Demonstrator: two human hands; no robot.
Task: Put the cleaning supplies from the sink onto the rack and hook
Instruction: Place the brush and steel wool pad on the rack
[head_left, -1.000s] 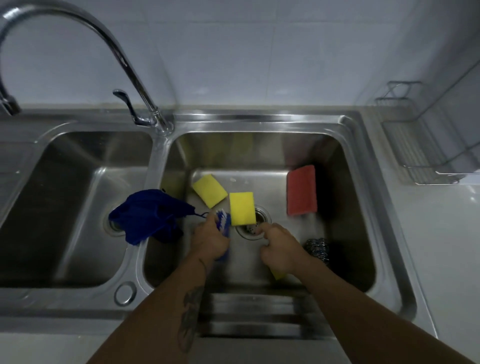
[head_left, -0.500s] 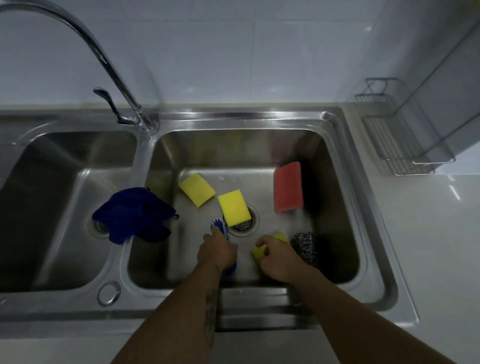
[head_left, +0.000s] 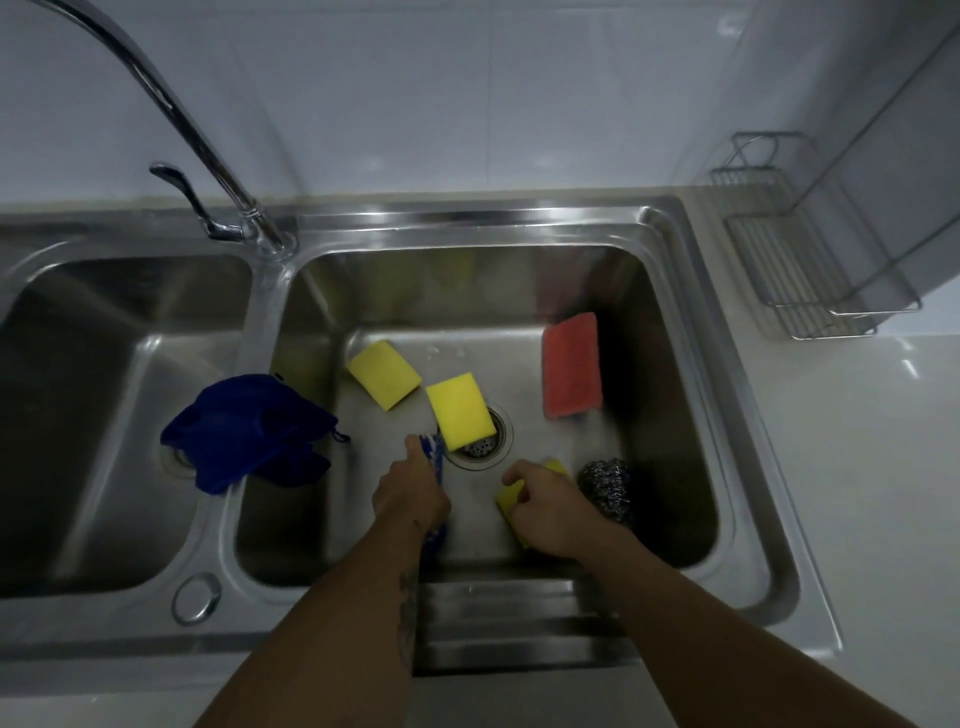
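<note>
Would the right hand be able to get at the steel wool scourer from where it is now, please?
Probably yes. The steel wool scourer lies uncovered on the basin floor just right of the right hand, nothing between them. But its fingers already grip a yellow sponge, so taking both could be awkward.

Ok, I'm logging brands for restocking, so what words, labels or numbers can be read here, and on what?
None can be read: the sponges, the blue cloth, the steel scourer, the rack and the sink show no print.
The forearm tattoo is too blurred to tell.
</note>
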